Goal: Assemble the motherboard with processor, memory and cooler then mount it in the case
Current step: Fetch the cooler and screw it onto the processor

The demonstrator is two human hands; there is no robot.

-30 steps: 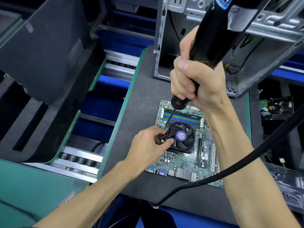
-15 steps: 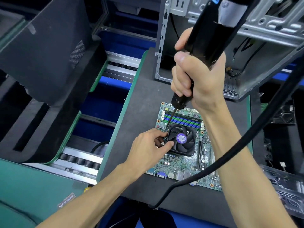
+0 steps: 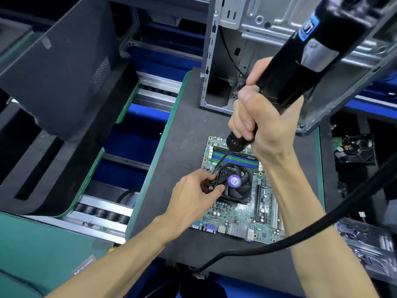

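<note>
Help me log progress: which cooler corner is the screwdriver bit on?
The far-left corner, nearest the memory slots. The near-left corner shows its screw by the left hand; the bit isn't there.

Green printed circuit motherboard (image 3: 242, 216) with blue and green memory slots (image 3: 235, 158); black square cooler fan (image 3: 234, 183), purple round label; black electric screwdriver (image 3: 300, 61), blue band.

Glossy black plastic screwdriver (image 3: 300, 67), bare metal case (image 3: 268, 22), matt grey mat (image 3: 184, 147)
</note>
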